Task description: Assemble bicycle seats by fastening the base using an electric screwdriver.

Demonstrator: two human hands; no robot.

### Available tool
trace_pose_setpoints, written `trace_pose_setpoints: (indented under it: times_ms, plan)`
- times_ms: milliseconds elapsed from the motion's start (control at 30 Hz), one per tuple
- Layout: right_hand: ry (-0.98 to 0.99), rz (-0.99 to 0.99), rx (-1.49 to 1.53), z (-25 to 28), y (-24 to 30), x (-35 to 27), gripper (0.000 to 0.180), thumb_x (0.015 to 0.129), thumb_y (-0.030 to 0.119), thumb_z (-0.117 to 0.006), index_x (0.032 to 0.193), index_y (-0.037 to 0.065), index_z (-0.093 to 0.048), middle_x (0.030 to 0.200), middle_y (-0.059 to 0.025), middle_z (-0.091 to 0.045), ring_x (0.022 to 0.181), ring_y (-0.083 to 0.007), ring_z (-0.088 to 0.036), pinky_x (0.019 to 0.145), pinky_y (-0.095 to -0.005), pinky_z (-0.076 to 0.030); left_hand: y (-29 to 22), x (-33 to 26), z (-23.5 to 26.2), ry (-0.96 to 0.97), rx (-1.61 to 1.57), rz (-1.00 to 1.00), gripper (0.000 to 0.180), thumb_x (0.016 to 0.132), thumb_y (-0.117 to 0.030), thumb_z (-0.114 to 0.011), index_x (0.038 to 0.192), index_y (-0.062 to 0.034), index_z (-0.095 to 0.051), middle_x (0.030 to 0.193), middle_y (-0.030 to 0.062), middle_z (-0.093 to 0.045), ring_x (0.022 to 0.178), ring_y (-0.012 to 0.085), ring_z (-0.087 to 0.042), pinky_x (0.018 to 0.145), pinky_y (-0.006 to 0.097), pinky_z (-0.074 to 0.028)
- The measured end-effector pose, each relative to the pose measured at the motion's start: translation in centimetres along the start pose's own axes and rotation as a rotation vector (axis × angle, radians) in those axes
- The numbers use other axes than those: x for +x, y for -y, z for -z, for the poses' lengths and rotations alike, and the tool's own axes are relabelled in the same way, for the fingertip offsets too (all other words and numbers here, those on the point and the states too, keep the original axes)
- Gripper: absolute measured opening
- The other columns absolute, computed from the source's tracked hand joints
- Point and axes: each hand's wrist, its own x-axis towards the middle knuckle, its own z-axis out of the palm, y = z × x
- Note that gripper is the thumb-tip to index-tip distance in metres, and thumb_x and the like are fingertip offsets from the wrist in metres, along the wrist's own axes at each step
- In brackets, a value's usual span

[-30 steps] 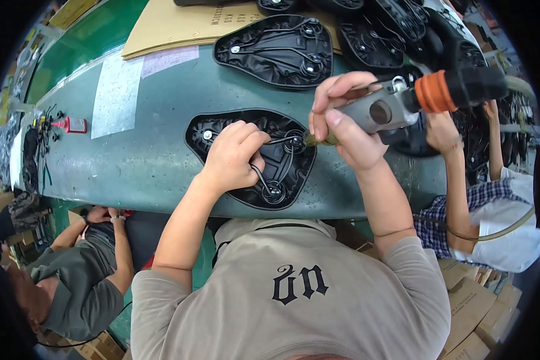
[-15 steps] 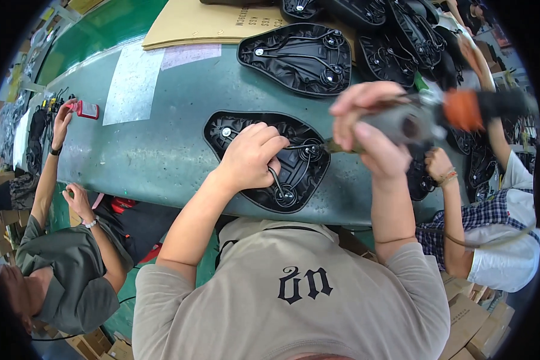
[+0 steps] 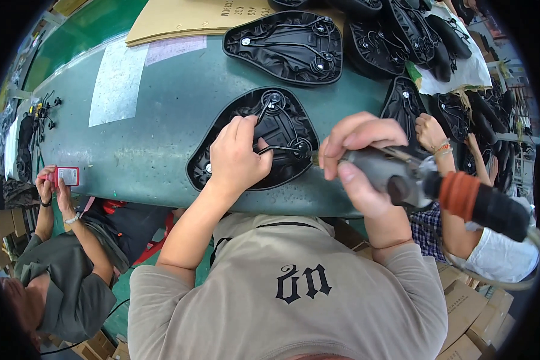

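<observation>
A small red bottle [image 3: 67, 176] sits in both hands [image 3: 44, 183] of a co-worker at the left; what is in it cannot be seen. Cardboard boxes [image 3: 462, 306] lie at the lower right, their contents hidden too. The black seat [image 3: 282, 129] rests underside up on the worktop [image 3: 168, 108], just in front of the person, with a second seat [image 3: 282, 48] beyond it. The left hand [image 3: 237, 153] is closed round its metal rails [image 3: 276, 148]; the right hand [image 3: 366, 133] grips a tool [image 3: 402, 180] whose tip points at the right-hand spring [image 3: 300, 147] — whether they touch is unclear. Half a second ago the seat's narrow end pointed upper left; now it points lower left, and the bottle has come nearer the worktop's edge.
</observation>
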Motion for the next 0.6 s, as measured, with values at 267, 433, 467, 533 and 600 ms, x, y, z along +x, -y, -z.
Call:
trace_pose_setpoints:
  times_ms: [267, 433, 467, 533, 600]
  plan:
    - [0.061, 0.054, -0.113, -0.6, -1.9, 0.3, 0.025, 0.077, -0.012, -0.067, 0.096, 0.001, -0.058, 0.081, -0.0157, -0.069, 0.070, -0.0204, -0.069, 0.063, -0.0299, -0.059, -0.2, 0.0, -0.1, -0.034, -0.004, -0.020, 0.047, 0.063, -0.004, -0.069, 0.109, 0.0003, -0.063, 0.090, 0.0133, -0.062, 0.077, 0.0330, -0.064, 0.068, 0.040, -0.055]
    - [0.124, 0.087, -0.147, -0.4, -2.0, 0.4, 0.022, 0.078, -0.009, -0.068, 0.095, 0.001, -0.060, 0.082, -0.0165, -0.071, 0.071, -0.0229, -0.071, 0.066, -0.0322, -0.059, 0.1, 0.1, 0.0, -0.047, -0.008, -0.028, 0.046, 0.064, -0.004, -0.069, 0.110, 0.0000, -0.064, 0.089, 0.0134, -0.061, 0.076, 0.0331, -0.064, 0.067, 0.041, -0.055]
    - [0.119, 0.095, -0.149, -0.6, -1.5, 0.4, 0.022, 0.078, -0.009, -0.068, 0.095, 0.001, -0.060, 0.082, -0.0165, -0.071, 0.071, -0.0229, -0.071, 0.066, -0.0322, -0.059, 0.3, 0.2, 0.0, -0.058, 0.001, -0.040, 0.045, 0.065, -0.004, -0.069, 0.110, 0.0000, -0.064, 0.089, 0.0135, -0.061, 0.076, 0.0331, -0.064, 0.067, 0.041, -0.055]
    - [0.081, 0.070, -0.176, -1.2, 0.6, 0.3, 0.025, 0.079, -0.006, -0.069, 0.101, 0.001, -0.061, 0.091, -0.0196, -0.072, 0.071, -0.0228, -0.071, 0.065, -0.0330, -0.059, 0.3, -0.1, 0.1, -0.059, 0.020, -0.049, 0.044, 0.066, -0.004, -0.068, 0.109, -0.0001, -0.064, 0.089, 0.0138, -0.061, 0.076, 0.0331, -0.064, 0.067, 0.042, -0.055]
    - [-0.002, 0.029, -0.007, -1.2, 3.2, -0.6, 0.030, 0.083, -0.001, -0.071, 0.110, 0.003, -0.060, 0.104, -0.0241, -0.071, 0.071, -0.0214, -0.068, 0.064, -0.0346, -0.059, 0.4, -0.1, 0.7, -0.048, 0.050, -0.047, 0.040, 0.071, -0.004, -0.068, 0.111, 0.0008, -0.065, 0.090, 0.0162, -0.064, 0.080, 0.0357, -0.066, 0.070, 0.043, -0.056]
